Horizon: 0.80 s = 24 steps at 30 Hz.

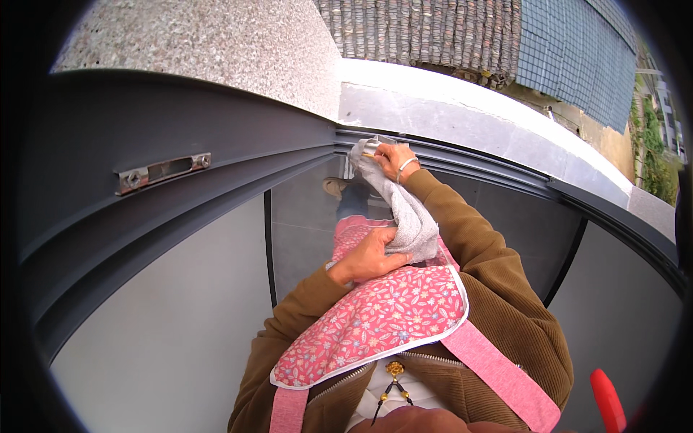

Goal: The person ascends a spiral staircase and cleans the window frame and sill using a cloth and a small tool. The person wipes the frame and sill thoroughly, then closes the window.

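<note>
A grey woven cloth (406, 208) stretches between my two hands. My right hand (398, 161) grips its far end at the corner of the dark metal window track (433, 157). A short yellowish tip (368, 155) shows by the right fingers; whether it belongs to a tool I cannot tell. Closer to my body, my left hand (371, 254) pinches the near end of the cloth between thumb and fingers, in front of the pink floral apron (373, 319). The cloth hides part of the track corner.
On the left, the dark window frame (216, 113) carries a metal latch plate (165, 170). A pale sill (460, 116) lies beyond the track, with tiled roofs (422, 32) outside. Grey floor (303, 243) lies below, and a red object (606, 398) shows at lower right.
</note>
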Each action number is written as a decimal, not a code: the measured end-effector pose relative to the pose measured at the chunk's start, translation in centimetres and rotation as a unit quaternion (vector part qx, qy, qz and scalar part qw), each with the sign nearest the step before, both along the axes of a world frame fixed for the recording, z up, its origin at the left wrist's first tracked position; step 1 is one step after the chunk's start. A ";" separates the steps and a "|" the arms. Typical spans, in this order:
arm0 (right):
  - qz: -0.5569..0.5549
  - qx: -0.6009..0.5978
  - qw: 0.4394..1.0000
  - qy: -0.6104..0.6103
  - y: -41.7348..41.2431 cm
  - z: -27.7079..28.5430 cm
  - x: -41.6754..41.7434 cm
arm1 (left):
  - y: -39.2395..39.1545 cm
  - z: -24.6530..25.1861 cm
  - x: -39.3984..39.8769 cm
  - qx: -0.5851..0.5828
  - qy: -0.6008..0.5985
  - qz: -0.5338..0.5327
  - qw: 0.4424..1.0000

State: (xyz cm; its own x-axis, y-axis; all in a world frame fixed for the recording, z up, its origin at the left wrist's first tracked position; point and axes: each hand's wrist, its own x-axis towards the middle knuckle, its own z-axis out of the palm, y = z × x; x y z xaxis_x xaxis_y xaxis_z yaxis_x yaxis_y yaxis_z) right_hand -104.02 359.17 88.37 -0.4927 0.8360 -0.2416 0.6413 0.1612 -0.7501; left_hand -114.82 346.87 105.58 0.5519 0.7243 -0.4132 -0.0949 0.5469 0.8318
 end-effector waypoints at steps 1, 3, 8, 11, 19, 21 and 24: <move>-0.006 0.004 1.000 -0.011 0.0 0.1 -0.3 | 0.0 0.2 -0.1 0.001 0.000 0.011 1.000; -0.014 0.012 0.999 -0.033 0.0 0.5 -0.8 | -0.1 0.9 -0.3 0.003 -0.002 0.037 0.999; 0.069 0.001 0.984 -0.167 0.9 -0.4 -2.3 | -0.4 0.8 -0.8 0.020 0.023 0.033 0.999; 0.134 -0.006 0.968 -0.213 1.6 1.1 -5.0 | -0.5 0.6 -0.6 0.032 0.028 0.055 0.998; -0.072 -0.204 0.975 0.054 2.1 -1.6 -2.7 | 0.2 0.6 -0.2 -0.007 0.000 0.054 0.999; -0.220 -0.287 0.899 0.246 -1.0 -3.7 -1.6 | 0.3 0.9 0.0 0.005 0.006 0.027 1.000; -0.307 -0.303 0.812 0.394 -3.7 -5.9 0.9 | 0.3 1.4 0.1 0.018 -0.006 -0.002 1.000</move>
State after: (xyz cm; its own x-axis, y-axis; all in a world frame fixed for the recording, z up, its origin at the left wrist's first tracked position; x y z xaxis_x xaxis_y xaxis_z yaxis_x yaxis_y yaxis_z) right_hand -103.15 355.52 82.47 -0.2291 0.8276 -0.5124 -0.2556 -0.5591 -0.7887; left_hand -114.74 347.14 107.02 0.5587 0.7369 -0.3805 -0.1030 0.5169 0.8498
